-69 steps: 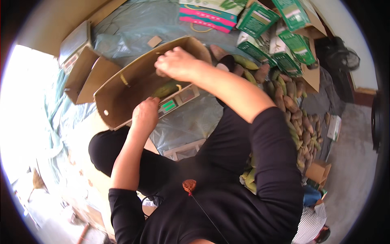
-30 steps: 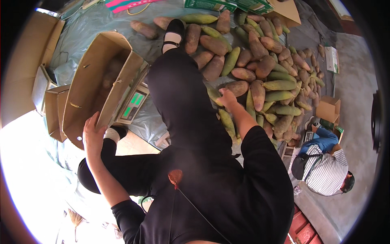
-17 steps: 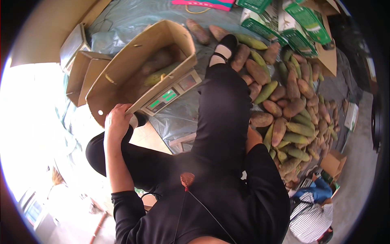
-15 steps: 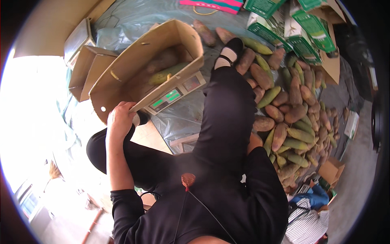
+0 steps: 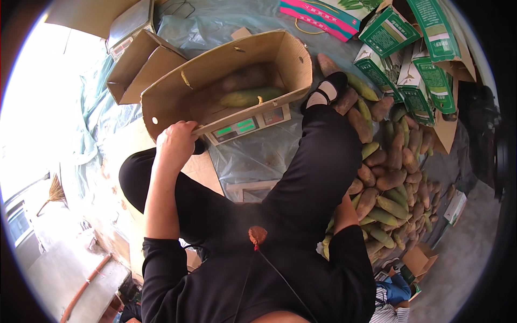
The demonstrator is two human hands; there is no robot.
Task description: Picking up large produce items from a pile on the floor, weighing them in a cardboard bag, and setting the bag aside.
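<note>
My left hand (image 5: 176,144) is closed over the near left rim of an open, long cardboard box (image 5: 215,65). Inside the box lie a long green root vegetable (image 5: 253,97) that looks like a radish and a darker brown one (image 5: 245,78) behind it. The box rests on a scale (image 5: 250,126) with lit green displays along its near side. My right hand (image 5: 346,211) is down beside my right thigh, at the near edge of a heap of green and reddish-brown roots (image 5: 392,178). Its fingers are hidden behind my leg.
A smaller open cardboard box (image 5: 141,67) stands left of the long one. Green and white cartons (image 5: 390,29) are stacked at the far right, near a pink and blue bag (image 5: 318,20). Plastic sheeting (image 5: 245,156) covers the floor. Another person (image 5: 396,290) is at the lower right.
The view has shifted, so the box and scale appear further right. My left hand keeps its hold on the rim. More of my right forearm shows beside the thigh, lower down.
</note>
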